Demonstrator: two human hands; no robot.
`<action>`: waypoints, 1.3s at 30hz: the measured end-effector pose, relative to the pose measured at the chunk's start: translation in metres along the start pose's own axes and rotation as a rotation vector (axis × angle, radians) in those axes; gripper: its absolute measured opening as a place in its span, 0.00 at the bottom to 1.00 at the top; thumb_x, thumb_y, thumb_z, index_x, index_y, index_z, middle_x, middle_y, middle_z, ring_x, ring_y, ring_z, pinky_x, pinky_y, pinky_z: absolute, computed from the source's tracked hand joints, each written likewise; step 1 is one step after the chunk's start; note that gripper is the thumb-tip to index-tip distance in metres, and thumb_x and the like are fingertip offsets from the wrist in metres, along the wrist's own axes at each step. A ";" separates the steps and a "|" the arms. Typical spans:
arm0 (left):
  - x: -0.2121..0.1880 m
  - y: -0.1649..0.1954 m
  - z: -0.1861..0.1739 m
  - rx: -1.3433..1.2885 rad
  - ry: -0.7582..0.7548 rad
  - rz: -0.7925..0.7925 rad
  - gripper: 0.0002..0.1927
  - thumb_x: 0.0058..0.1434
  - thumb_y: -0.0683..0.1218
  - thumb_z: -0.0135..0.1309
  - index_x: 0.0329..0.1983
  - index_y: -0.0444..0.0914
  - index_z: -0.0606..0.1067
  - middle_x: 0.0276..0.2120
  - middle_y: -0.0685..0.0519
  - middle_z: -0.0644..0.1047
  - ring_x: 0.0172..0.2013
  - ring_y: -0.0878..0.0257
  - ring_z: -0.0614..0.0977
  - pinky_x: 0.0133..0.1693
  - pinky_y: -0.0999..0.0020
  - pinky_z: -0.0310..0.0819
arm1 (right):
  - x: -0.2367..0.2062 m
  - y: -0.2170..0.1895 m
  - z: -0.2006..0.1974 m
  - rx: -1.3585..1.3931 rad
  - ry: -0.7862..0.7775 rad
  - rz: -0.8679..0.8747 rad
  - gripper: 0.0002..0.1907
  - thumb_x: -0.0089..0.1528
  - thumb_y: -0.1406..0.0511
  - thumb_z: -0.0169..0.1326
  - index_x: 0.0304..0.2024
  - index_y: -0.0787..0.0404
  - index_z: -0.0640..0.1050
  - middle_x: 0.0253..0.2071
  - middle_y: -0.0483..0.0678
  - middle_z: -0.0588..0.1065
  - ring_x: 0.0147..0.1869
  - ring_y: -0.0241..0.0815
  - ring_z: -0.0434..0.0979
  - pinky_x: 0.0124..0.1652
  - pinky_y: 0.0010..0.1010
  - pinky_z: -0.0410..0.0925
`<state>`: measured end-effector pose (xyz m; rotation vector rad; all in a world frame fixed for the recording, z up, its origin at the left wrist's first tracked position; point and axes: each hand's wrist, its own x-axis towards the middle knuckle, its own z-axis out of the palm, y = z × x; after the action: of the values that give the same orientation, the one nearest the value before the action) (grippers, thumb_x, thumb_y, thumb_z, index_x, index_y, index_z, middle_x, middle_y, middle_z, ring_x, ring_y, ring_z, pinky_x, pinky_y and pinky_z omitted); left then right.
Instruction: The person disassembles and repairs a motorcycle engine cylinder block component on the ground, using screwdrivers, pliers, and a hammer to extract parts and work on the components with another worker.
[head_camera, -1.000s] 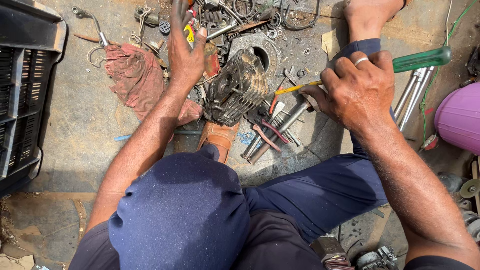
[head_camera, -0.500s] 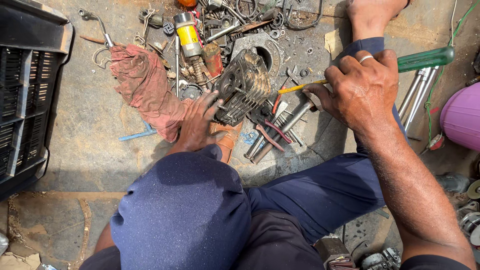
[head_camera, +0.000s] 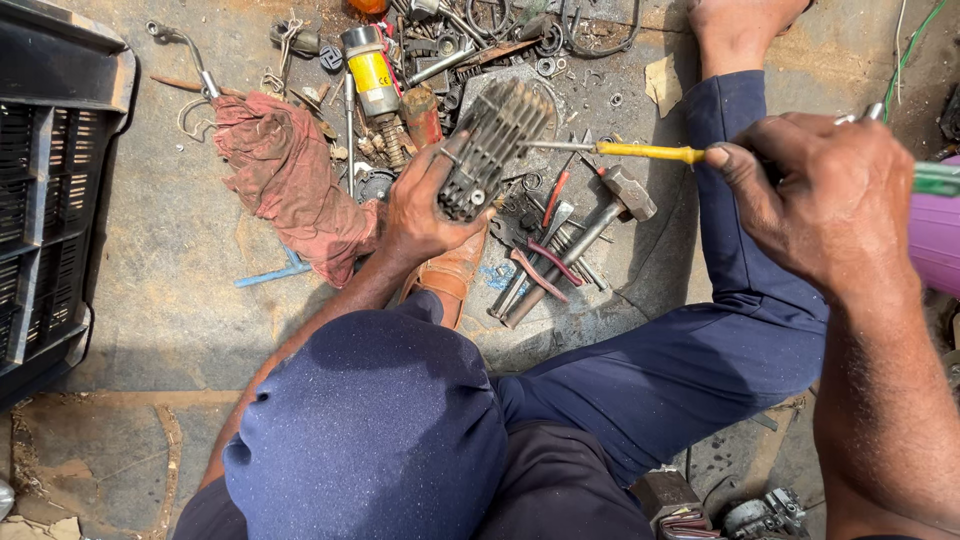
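Observation:
My left hand (head_camera: 420, 205) grips the near end of a grey finned engine cylinder (head_camera: 495, 145) and holds it tilted over the concrete floor. My right hand (head_camera: 830, 195) is closed on a screwdriver with a green handle (head_camera: 935, 178) and a yellow sleeve (head_camera: 650, 152); its metal tip reaches the cylinder's right side. I sit with both knees bent in dark blue trousers (head_camera: 380, 420), a brown shoe (head_camera: 450, 275) under the left hand.
A hammer (head_camera: 590, 230), pliers and wrenches lie right of the shoe. A red rag (head_camera: 290, 180) and a yellow-labelled cylindrical part (head_camera: 372, 70) lie behind. A black plastic crate (head_camera: 45, 200) stands at the left, a purple container (head_camera: 938, 235) at the right edge.
My left hand came back from the far tool pile and took hold of the finned cylinder. My right hand lifted the screwdriver and brought its tip to the cylinder.

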<state>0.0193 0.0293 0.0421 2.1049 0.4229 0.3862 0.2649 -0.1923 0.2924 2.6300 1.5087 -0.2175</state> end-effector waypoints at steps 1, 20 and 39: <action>0.008 0.005 -0.003 -0.059 -0.047 -0.139 0.51 0.48 0.57 0.72 0.73 0.37 0.63 0.54 0.42 0.76 0.55 0.50 0.80 0.62 0.50 0.72 | -0.004 -0.001 0.007 0.098 -0.030 -0.012 0.12 0.69 0.60 0.58 0.43 0.64 0.82 0.29 0.53 0.78 0.26 0.48 0.76 0.29 0.38 0.67; 0.046 0.027 -0.008 0.085 0.004 0.008 0.54 0.49 0.56 0.75 0.73 0.34 0.61 0.48 0.39 0.74 0.53 0.42 0.77 0.60 0.48 0.69 | -0.070 -0.073 0.062 0.286 0.129 0.130 0.25 0.60 0.73 0.57 0.60 0.53 0.79 0.31 0.52 0.70 0.33 0.54 0.75 0.34 0.44 0.70; 0.038 -0.001 -0.028 -0.184 -0.025 -0.104 0.47 0.48 0.54 0.75 0.69 0.34 0.68 0.50 0.45 0.80 0.51 0.55 0.83 0.56 0.59 0.76 | -0.067 -0.070 0.077 0.836 0.163 0.209 0.19 0.66 0.73 0.54 0.61 0.63 0.76 0.42 0.54 0.81 0.38 0.38 0.82 0.38 0.29 0.74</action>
<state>0.0412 0.0670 0.0599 1.8987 0.4621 0.3251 0.1652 -0.2263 0.2273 3.4877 1.3670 -0.7800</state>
